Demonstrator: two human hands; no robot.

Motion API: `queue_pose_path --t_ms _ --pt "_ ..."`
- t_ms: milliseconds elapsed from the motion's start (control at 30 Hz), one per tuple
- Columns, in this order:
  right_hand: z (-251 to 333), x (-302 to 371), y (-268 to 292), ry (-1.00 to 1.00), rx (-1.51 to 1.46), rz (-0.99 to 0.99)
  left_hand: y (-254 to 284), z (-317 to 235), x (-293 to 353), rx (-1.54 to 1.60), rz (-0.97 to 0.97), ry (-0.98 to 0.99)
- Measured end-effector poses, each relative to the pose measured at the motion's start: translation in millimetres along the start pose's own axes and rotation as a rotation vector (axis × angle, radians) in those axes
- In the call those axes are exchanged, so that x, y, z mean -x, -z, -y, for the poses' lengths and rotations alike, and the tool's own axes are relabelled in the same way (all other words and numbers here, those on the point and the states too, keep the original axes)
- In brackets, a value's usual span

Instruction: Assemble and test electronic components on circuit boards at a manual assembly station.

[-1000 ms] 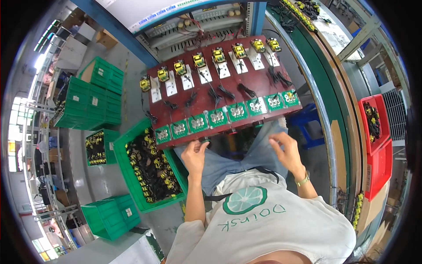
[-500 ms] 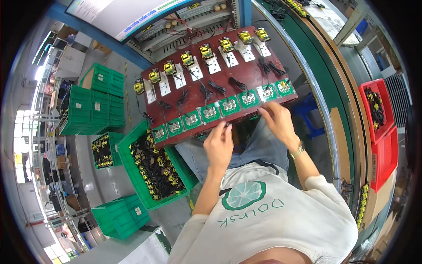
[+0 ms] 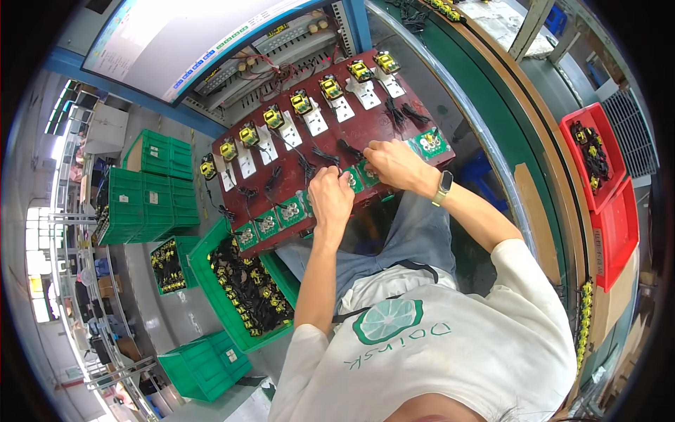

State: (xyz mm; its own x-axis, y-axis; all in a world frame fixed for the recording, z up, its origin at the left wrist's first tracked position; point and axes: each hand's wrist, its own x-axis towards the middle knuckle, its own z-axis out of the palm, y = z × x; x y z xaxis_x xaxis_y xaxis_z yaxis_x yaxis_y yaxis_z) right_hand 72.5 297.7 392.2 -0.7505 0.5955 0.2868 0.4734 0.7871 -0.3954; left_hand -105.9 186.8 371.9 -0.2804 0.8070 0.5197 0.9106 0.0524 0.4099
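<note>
Left hand [image 3: 331,198], right hand [image 3: 399,166] over green boards [image 3: 290,212] along the red bench's [image 3: 369,126] near edge | fingers curled, can't tell what they clamp | risk: black cables [image 3: 307,167] snagging, one careless tug dragging boards askew

Left hand [image 3: 330,199], right hand [image 3: 399,167], both curled

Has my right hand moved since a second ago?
Yes. Your bare right hand has moved forward and left relative to the dark red rectangular panel, from short of its near edge to over its green square circuit boards.
</note>
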Motion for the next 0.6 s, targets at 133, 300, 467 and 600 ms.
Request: queue_pose_path --t_ms 133,300,467,600 --pt "5 -13 23 0.111 -0.004 -0.004 15 -1 -14 0.123 0.090 -0.050" --pt "26 -23 70 0.081 -0.036 -0.072 70 -65 -47 0.286 -0.020 0.111" --pt "-10 15 45 -0.046 -0.228 -0.027 81 -48 -30 0.063 0.599 0.053" --pt "-11 36 25 -0.515 -0.019 -0.229 88 -54 5 0.350 0.633 0.175"
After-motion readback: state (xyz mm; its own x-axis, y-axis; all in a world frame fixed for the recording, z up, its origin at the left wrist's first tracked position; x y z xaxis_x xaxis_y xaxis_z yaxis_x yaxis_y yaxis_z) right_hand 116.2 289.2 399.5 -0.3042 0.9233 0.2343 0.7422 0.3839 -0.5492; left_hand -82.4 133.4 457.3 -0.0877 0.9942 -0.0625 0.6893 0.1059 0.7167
